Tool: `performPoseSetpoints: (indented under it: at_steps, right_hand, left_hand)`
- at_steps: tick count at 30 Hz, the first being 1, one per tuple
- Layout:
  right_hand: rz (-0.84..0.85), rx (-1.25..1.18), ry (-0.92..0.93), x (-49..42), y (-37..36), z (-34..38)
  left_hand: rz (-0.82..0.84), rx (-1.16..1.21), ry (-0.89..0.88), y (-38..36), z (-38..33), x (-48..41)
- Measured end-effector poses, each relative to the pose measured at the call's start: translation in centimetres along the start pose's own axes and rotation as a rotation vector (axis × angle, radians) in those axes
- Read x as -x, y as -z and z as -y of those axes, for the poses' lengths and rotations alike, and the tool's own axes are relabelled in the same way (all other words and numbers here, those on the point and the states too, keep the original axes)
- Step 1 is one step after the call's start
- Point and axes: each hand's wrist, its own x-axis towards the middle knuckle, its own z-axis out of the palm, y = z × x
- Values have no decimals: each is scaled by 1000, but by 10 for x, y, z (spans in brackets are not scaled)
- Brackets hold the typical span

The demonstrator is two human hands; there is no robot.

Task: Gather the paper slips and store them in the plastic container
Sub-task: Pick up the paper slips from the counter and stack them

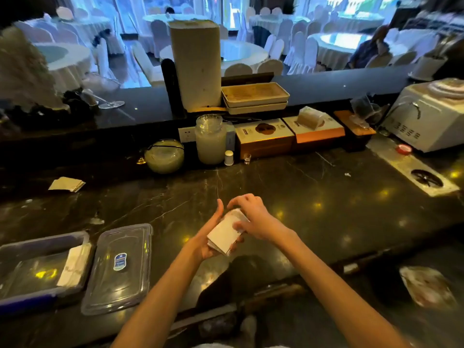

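Observation:
A thick stack of white paper slips (224, 234) is held above the dark marble counter near its front edge. My left hand (211, 237) cups the stack from below and the left. My right hand (251, 217) grips its top and right side. A clear plastic container (15, 249) with a blue rim sits at the lower left, and a few white slips (74, 264) lean against its right inner wall. Its transparent lid (120, 270) lies flat on the counter right beside it. Another small pile of slips (67, 184) rests on the counter at the far left.
At the back of the counter (326, 209) stand a round glass bowl (164, 155), a tall glass jar (210, 139), a small white shaker (228, 157), a shot glass (247, 158) and two boxes (266, 136). A white appliance (424, 116) and a drain plate (424, 177) lie to the right.

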Motion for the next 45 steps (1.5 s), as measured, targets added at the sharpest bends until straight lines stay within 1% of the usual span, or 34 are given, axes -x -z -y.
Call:
performPoseSetpoints:
  at_steps: [1, 2, 4, 5, 8, 11, 12, 16, 17, 21, 25, 27, 29, 30, 33, 34, 36, 39, 40, 41, 42, 43, 44, 45]
  right_hand:
    - [-46, -117, -34, 15, -8, 5]
    - [-55, -239, -42, 29, -17, 9]
    - [11, -416, -18, 57, -38, 23]
    - [54, -424, 10, 69, -51, 31]
    - [115, -267, 47, 95, -93, 62]
    - [82, -148, 26, 108, -125, 89]
    - [61, -123, 42, 111, -131, 96]
    - [-5, 22, 158, 113, -147, 116]
    - [-13, 54, 189, 112, -150, 122]
    - [-27, 112, 323, 97, -163, 152]
    - [-6, 181, 430, 73, -179, 190]
    - [35, 209, 445, 60, -188, 208]
    - [43, 250, 465, 47, -196, 222]
    - [44, 271, 474, 39, -199, 229]
    - [59, 294, 479, 9, -206, 251]
    - [66, 291, 479, -3, -210, 262]
    - [88, 308, 475, -24, -215, 281]
    - [165, 298, 484, -61, -231, 317]
    - [214, 234, 468, -74, -235, 327]
    - [278, 97, 432, -87, -238, 335]
    - [347, -116, 372, -98, -238, 343]
    - [389, -394, 285, -108, -237, 350]
    - [366, -686, 164, -118, -237, 357]
    - [295, -934, 21, -127, -239, 363]
  left_hand:
    - [3, 29, -2, -2, 8, 10]
    - [-16, 36, -3, -1, 15, 20]
    - [-90, -22, -13, 2, 28, 43]
    - [-104, -60, -23, 2, 33, 56]
    - [-137, -185, -44, 4, 53, 94]
    - [-270, -380, -81, 6, 67, 127]
    - [-283, -395, -97, 7, 71, 136]
    - [-271, -226, -101, 14, 81, 172]
    - [-291, -193, -118, 18, 84, 181]
    - [-468, -115, -232, 31, 84, 214]
    - [-625, -155, -345, 39, 71, 250]
    - [-699, -262, -359, 47, 62, 267]
    - [-783, -297, -333, 61, 54, 279]
    - [-778, -261, -338, 68, 52, 284]
    - [-587, -61, -479, 89, 39, 308]
    - [-556, -60, -519, 101, 32, 319]
    - [-577, -169, -548, 122, 19, 331]
    - [-710, -335, -571, 164, -7, 345]
    - [-735, -340, -587, 178, -16, 349]
    - [-746, -305, -617, 193, -25, 353]
    - [-764, -259, -652, 208, -35, 358]
    - [-790, -211, -685, 222, -44, 364]
    - [-817, -173, -704, 235, -53, 370]
    - [-841, -159, -710, 246, -60, 376]
